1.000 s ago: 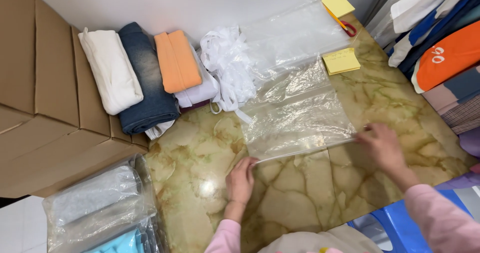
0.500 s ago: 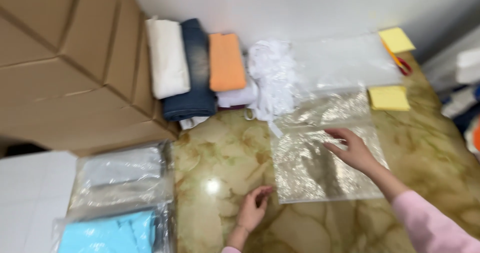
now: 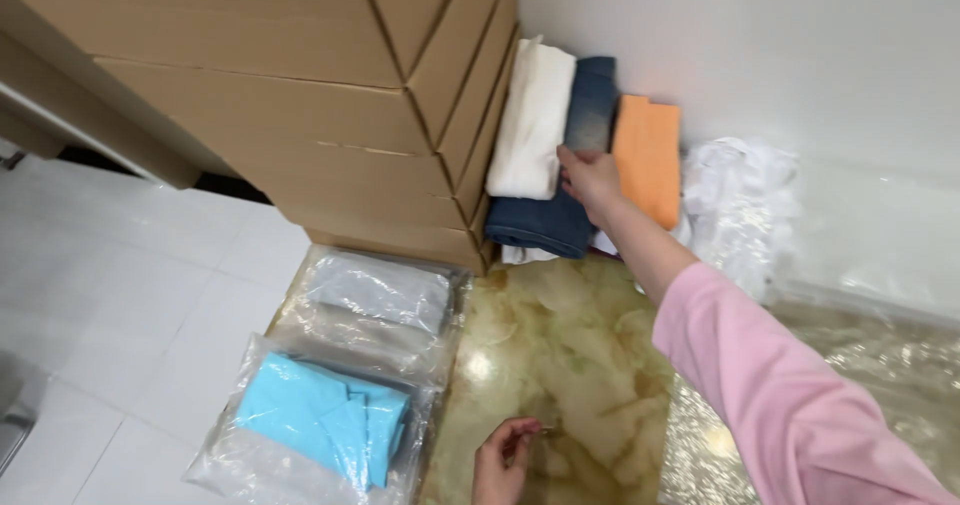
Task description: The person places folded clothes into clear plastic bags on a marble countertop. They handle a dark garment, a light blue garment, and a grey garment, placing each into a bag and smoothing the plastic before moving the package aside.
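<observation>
- Cardboard boxes [image 3: 300, 95]: big corrugated stack, blocks the left of the surface [image 3: 560, 345], which is glossy marbled stone.
- Folded denim [image 3: 570, 180] lies between a white cloth [image 3: 530, 120] and an orange one [image 3: 648, 155], against the wall.
- Right hand [image 3: 590, 180]: fingers on the denim, probably gripping.
- Left hand [image 3: 505, 460]: loosely curled, holding nothing.
- Clear bags: grey garment [image 3: 380, 295], light-blue garment [image 3: 320, 420].

Bare marble table [image 3: 560, 345] lies open ahead; stacked cardboard boxes [image 3: 330, 95] wall the left, folded clothes [image 3: 575, 155] and wall block the back.
</observation>
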